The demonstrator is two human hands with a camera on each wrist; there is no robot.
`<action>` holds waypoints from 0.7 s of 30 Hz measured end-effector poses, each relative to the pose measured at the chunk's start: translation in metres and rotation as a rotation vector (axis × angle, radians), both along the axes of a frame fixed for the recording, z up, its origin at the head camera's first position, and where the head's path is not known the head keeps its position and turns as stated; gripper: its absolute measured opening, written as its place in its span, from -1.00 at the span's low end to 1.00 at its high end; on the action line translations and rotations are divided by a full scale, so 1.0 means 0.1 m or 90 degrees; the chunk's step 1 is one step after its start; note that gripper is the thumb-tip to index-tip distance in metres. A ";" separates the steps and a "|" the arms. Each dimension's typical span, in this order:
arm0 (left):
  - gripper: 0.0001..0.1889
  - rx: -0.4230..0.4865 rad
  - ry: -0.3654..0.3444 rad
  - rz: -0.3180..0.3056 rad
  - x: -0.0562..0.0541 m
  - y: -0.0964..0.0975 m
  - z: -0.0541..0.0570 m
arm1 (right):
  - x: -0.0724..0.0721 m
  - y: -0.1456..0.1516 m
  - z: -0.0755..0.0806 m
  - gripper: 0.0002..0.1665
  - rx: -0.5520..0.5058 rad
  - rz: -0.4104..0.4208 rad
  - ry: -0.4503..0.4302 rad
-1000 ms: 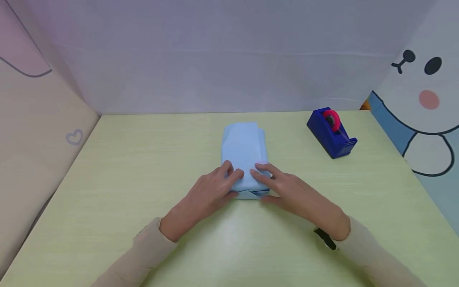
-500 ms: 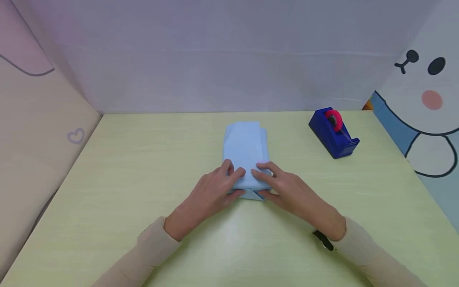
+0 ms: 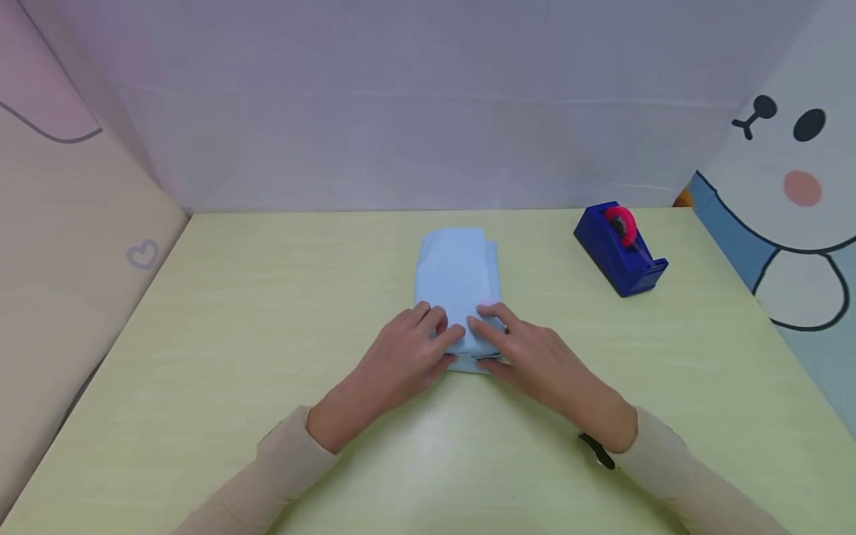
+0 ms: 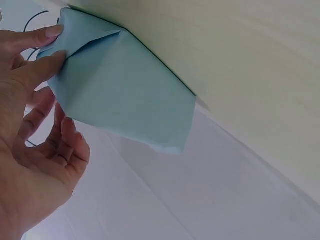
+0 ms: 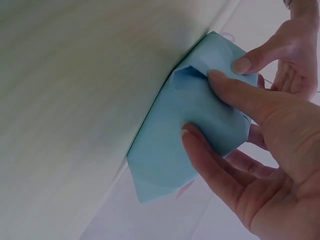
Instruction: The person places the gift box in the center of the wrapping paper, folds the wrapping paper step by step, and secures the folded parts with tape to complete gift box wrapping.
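One left hand [image 3: 406, 351] and one right hand [image 3: 533, 355] at the near end of a blue paper packet [image 3: 455, 267], lying flat near the middle of the table [image 3: 200, 334], to the left of a blue tape dispenser [image 3: 610, 256]. Left thumb on the near end and bent left fingers up on top, with paper pinched between. Right thumb on that same end, beside the edge of a folded flap [image 5: 212, 52], with two right fingers spread apart on top, holding the packet near its right edge. Hard to see every fingertip. Probably light, and easy to slide on the smooth table. No way to see inside, so no sure word on the weight. Likely thin paper, crisp enough to keep a crease but quick to crumple, rip or spring back up, with a small dark gap under the flap's edge. Maybe a bit slippery too. Best to hold gently by the two long sides, near the folded end, with thumbs flat on the flap. Better not to pinch the loose edge hard, for fear of tearing.
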State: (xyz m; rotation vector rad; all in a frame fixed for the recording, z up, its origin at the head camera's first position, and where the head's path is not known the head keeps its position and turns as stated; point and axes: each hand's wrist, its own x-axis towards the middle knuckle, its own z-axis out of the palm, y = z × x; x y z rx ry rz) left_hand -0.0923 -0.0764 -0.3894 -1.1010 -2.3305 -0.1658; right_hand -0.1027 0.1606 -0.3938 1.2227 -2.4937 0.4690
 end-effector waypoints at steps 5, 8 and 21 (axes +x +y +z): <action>-0.81 -0.003 0.052 -0.072 0.02 0.07 0.03 | 0.00 0.00 0.01 -0.30 -0.011 0.004 -0.004; -0.80 -0.021 0.066 -0.083 0.04 0.09 0.04 | 0.01 0.00 0.02 -0.31 -0.013 0.000 -0.001; -0.80 -0.087 0.073 0.021 0.29 0.20 0.03 | 0.01 0.01 0.02 -0.30 -0.017 0.000 -0.011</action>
